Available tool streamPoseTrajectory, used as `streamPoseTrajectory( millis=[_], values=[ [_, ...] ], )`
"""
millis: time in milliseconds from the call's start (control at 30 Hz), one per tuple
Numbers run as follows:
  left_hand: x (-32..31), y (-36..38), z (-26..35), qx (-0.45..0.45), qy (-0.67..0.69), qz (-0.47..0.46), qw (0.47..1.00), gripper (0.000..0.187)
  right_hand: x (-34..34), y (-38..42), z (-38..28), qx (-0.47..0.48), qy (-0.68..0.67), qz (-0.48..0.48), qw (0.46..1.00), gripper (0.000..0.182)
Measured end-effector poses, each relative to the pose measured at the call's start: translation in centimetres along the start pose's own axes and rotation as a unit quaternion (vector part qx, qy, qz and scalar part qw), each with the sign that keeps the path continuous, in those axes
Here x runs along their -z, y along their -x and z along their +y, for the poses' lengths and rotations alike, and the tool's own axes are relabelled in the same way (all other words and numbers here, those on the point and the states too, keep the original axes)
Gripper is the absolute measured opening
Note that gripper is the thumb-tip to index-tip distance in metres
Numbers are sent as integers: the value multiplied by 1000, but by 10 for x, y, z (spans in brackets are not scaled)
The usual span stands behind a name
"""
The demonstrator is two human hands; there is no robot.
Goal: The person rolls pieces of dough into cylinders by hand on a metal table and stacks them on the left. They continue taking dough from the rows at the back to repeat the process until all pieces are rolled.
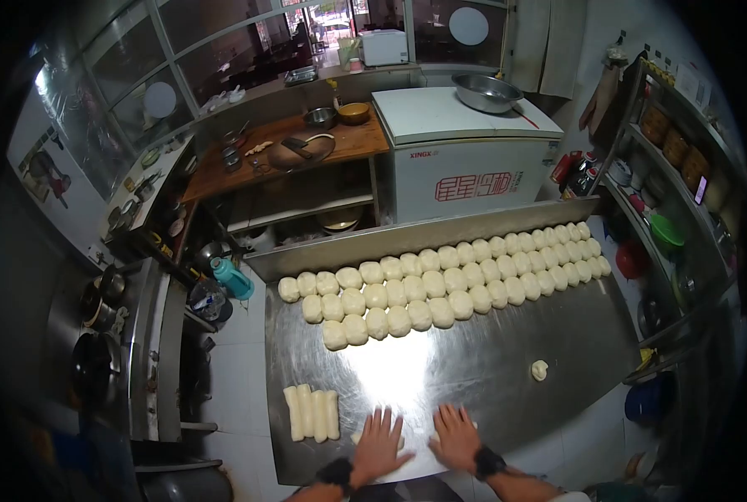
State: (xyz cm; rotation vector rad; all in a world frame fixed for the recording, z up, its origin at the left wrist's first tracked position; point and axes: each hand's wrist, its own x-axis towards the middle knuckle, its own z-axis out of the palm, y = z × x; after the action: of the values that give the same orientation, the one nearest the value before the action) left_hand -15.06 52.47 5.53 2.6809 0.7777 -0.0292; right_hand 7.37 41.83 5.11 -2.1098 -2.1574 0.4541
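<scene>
Near the front edge of the steel table (491,393), my left hand (378,445) lies palm down with its fingers spread. My right hand (455,438) is flat beside it, fingers stretched out and pointing forward. Pale dough (356,437) peeks out at the edge of my left palm, mostly hidden beneath the hands. To the left of my hands, several dough rolls (314,413) lie side by side. A small dough piece (539,370) sits apart on the right. Three long rows of round dough balls (398,320) stretch across the back of the table.
A raised metal edge (323,249) runs behind the dough rows. Beyond it stand a white chest freezer (419,176) with a steel bowl (488,94) on top, and a wooden counter (214,171). A teal thermos (232,279) is at left; shelves (675,159) stand at right.
</scene>
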Motion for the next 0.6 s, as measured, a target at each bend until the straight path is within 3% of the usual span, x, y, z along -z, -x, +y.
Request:
streamPoseTrajectory(
  millis=[100, 200, 267, 300, 367, 400, 433, 467, 567, 600],
  values=[
    [15, -102, -23, 47, -47, 86, 994, 88, 20, -91, 22, -65, 15, 114, 991, 70],
    [6, -69, -11, -6, -10, 45, 999, 84, 23, -61, 7, 11, 28, 24, 999, 64],
    [-2, -2, 12, -29, -65, -81, 994, 88, 5, 27, -15, 46, 38, -50, 997, 64],
    [-4, 35, 28, -37, -26, -80, 996, 87, 5, 54, -22, 58, 37, -71, 995, 65],
    [0, 39, 34, -42, -82, -123, 988, 82, 2, 40, -15, 40, 49, -84, 994, 66],
    [1, 19, 29, -24, -82, -96, 992, 80, 0, 38, -19, 20, 55, -106, 993, 67],
    [-2, -7, 25, -1, -79, -64, 995, 78, 2, 14, -14, -3, 56, -59, 997, 66],
    [-6, -41, 14, 17, -13, 34, 999, 79, 6, -27, -2, -24, 59, -9, 998, 66],
    [5, -109, -17, 47, -58, 86, 993, 73, 17, -103, 26, -92, -1, 109, 990, 63],
    [8, -95, -11, 51, -39, 56, 996, 75, 18, -89, 19, -50, 24, 62, 997, 64]
  ],
)
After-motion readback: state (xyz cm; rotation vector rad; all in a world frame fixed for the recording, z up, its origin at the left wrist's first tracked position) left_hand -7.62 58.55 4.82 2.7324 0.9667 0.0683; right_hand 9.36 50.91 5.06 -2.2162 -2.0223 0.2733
